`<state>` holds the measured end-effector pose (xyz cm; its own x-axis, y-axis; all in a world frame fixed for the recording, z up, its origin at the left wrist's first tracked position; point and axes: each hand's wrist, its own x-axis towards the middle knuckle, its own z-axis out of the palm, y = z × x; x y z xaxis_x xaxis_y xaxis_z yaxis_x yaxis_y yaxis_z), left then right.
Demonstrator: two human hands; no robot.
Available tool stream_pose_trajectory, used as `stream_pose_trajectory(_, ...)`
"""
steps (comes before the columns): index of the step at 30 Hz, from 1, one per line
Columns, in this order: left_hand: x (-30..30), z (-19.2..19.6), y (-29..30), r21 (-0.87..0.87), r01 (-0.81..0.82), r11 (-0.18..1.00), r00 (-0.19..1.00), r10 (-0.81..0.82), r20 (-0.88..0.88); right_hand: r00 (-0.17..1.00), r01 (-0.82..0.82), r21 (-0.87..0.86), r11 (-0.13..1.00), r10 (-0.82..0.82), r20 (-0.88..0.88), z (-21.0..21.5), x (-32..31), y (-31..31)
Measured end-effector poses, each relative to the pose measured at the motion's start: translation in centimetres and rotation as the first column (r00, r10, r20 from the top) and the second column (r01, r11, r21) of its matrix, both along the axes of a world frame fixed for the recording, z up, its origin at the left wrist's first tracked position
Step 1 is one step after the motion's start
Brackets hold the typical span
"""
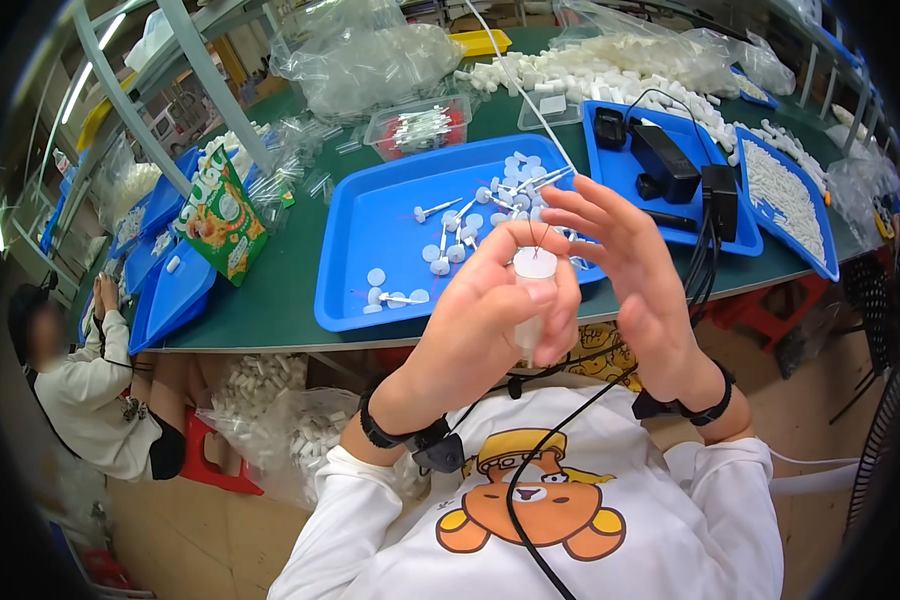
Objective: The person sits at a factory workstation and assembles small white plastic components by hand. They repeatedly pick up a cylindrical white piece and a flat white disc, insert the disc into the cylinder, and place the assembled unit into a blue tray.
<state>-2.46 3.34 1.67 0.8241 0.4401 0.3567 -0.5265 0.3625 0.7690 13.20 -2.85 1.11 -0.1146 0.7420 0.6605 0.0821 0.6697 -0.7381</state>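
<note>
My left hand (485, 310) is closed around a translucent tube with a white round top (536, 263), held upright in front of my chest. Thin dark wire-like strands rise from that top. Just to its right, my right hand (635, 265) has its fingers spread and grips nothing that I can see. Beyond both hands lies a blue tray (345, 250) on the table. It holds several white round discs (375, 276) and small white stick-like parts with round ends (437, 208).
The green table (295, 235) also carries a clear tub of white sticks (417, 128), a heap of white pieces (570, 78), a blue tray with black adapters (665, 165) and a green snack bag (220, 222). Black cables (705, 250) hang at right. Another person (95, 390) sits at left.
</note>
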Motion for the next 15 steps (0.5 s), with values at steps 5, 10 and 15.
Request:
stream_pose_trajectory(5, 0.6, 0.2, -1.1, 0.258, -0.29, 0.922, 0.955, 0.298, 0.011, 0.98, -0.066, -0.225, 0.972, 0.021, -0.198, 0.7, 0.4, -0.6)
stream_pose_trajectory(10, -0.1, 0.2, 0.5, 0.677, -0.385, 0.627, 0.897, 0.428, 0.114, 0.99, 0.011, -0.208, 0.978, -0.039, -0.132, 1.0, 0.7, -0.9)
stream_pose_trajectory(15, 0.6, 0.0, -0.5, 0.4, -0.425, 0.812, 0.89, 0.454, 0.025, 1.0, 0.006, -0.169, 0.986, -0.004, 0.013, 1.2, 0.4, -1.6)
